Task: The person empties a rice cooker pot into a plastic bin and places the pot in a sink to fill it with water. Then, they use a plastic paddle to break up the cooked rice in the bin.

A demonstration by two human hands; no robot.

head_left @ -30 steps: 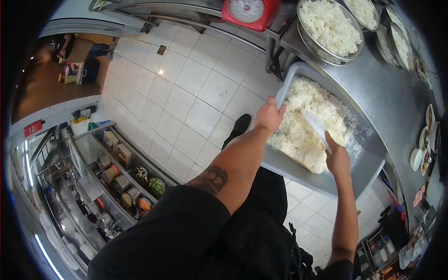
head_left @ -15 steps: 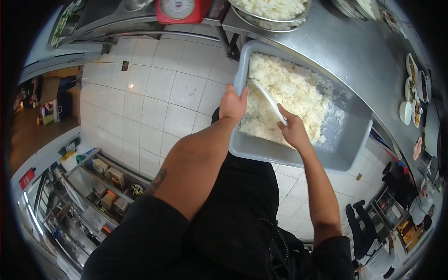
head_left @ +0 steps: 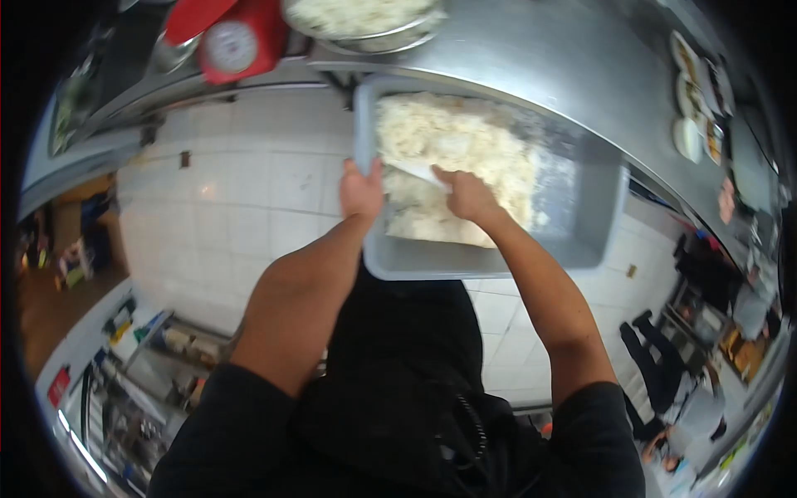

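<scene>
A grey plastic tub [head_left: 610,207] holds a broad mass of cooked white rice [head_left: 473,137], heaped toward its left and middle. My left hand [head_left: 362,194] is closed on the tub's left rim, thumb on the inner side. In my right hand [head_left: 470,197] is a white rice paddle [head_left: 418,170], gripped by its handle with the index finger stretched along it. The paddle's blade points left and lies in or against the rice; its tip is blurred, so how deep it sits cannot be told.
A steel table [head_left: 515,58] runs along the tub's far side, with a metal bowl of rice [head_left: 361,21] and a red scale [head_left: 241,46] at its left. White dishes [head_left: 687,137] stand at the right. Shelving [head_left: 158,373] is at lower left, and people [head_left: 664,365] are at lower right.
The whole view has shifted, so the tub appears farther left. My right hand has moved toward the tub's far side, and the paddle now lies more sideways. My left hand keeps the rim.
</scene>
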